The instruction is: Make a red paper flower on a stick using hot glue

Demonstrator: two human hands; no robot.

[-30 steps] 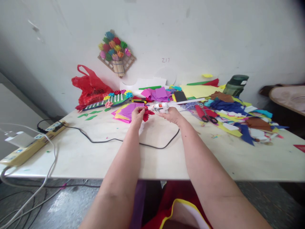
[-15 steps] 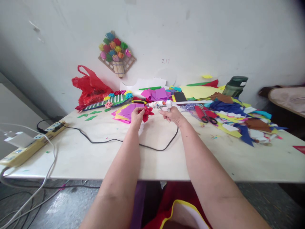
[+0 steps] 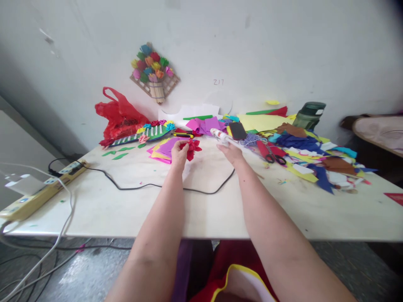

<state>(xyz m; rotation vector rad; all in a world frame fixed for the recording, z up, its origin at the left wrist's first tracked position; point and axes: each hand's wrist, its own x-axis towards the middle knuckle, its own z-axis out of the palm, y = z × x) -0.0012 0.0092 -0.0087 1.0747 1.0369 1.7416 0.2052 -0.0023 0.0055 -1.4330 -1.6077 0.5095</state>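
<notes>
Left hand (image 3: 179, 155) pinches a red flower (image 3: 194, 147); right hand (image 3: 232, 153), at three o'clock from it, grips a glue gun (image 3: 219, 135) (mostly white)

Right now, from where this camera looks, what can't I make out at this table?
All in the head view:
Glue gun: handle covered by the right hand; markings blurred.
Red flower: gripped part hidden by the left hand.
Red plastic bag: any contents, masked by crumpled plastic.
Black cable: one end, lost behind the right arm.
Red scrap: cut off by the right edge.
</notes>
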